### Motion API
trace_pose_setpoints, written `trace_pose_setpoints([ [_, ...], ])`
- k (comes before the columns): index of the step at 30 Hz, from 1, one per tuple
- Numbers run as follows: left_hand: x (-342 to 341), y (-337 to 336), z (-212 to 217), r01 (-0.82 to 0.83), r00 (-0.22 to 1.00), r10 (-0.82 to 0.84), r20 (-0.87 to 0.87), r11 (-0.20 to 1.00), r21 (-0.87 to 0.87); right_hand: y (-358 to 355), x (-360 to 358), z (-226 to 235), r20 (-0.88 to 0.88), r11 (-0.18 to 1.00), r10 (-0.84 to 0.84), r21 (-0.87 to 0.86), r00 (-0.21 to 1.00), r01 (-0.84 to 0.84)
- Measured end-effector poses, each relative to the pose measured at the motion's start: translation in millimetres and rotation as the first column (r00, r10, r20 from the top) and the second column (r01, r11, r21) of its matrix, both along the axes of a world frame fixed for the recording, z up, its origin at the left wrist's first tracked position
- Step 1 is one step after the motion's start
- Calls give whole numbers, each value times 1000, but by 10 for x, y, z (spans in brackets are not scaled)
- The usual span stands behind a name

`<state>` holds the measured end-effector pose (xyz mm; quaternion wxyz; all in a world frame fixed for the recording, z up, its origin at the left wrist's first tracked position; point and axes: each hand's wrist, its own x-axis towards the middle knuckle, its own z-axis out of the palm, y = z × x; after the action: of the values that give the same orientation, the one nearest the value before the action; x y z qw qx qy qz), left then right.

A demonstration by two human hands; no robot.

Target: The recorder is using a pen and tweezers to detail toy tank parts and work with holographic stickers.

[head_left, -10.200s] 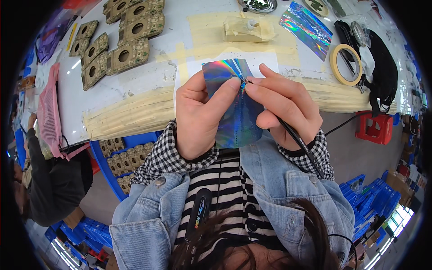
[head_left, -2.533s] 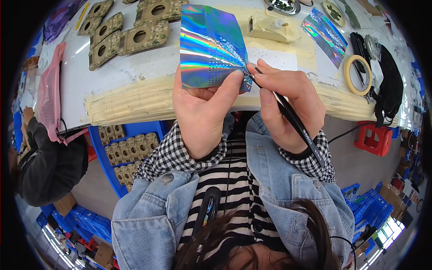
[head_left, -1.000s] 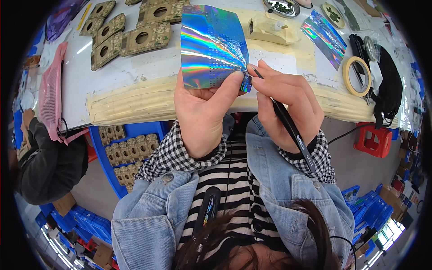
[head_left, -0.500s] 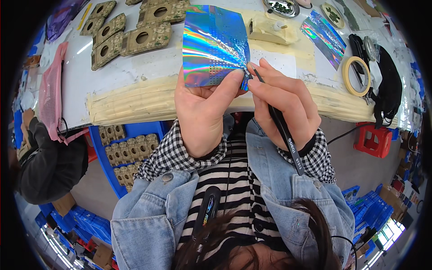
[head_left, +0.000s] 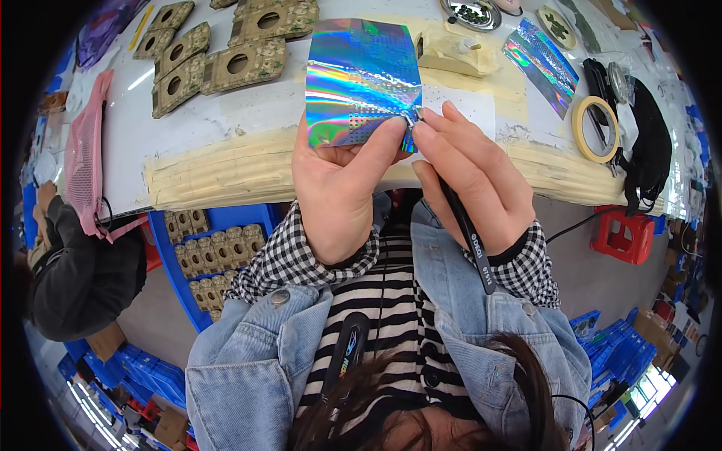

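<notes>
My left hand [head_left: 342,180] grips a shiny blue holographic sheet [head_left: 361,68] by its lower edge, thumb on top and fingers behind. Rows of tiny marks run across the sheet, which creases toward its lower right corner. Between the fingers of my right hand [head_left: 481,173] is a pair of black tweezers [head_left: 466,225], closed around them. The tweezers' tips meet the sheet's lower right corner, close to my left thumb. Whether the tips pinch a small piece there is too fine to tell.
Several camouflage-patterned parts with round holes [head_left: 244,64] lie at the back left. Toward the right are another holographic sheet [head_left: 538,64], a masking tape roll [head_left: 596,128] and a metal dish [head_left: 470,13]. A blue tray [head_left: 173,259] holds more patterned parts below the table, near a seated person [head_left: 90,263].
The sheet has tilted and dropped slightly toward me. My right hand's fingers have shifted and straightened a little on the tweezers, whose rear end has swung slightly left.
</notes>
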<state>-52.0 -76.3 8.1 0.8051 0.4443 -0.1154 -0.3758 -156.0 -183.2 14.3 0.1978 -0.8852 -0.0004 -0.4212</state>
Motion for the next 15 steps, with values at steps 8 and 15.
trace_pose_setpoints([
  [8, -2, 0, -5, -40, 999, 40, 17, 999, 0, -4, -23, 35, -68, 989, 6, -147, 998, -16],
  [15, -2, 4, -35, -46, 999, 46, 22, 999, -10, 5, -15, 52, -81, 985, 9, -170, 997, -23],
])
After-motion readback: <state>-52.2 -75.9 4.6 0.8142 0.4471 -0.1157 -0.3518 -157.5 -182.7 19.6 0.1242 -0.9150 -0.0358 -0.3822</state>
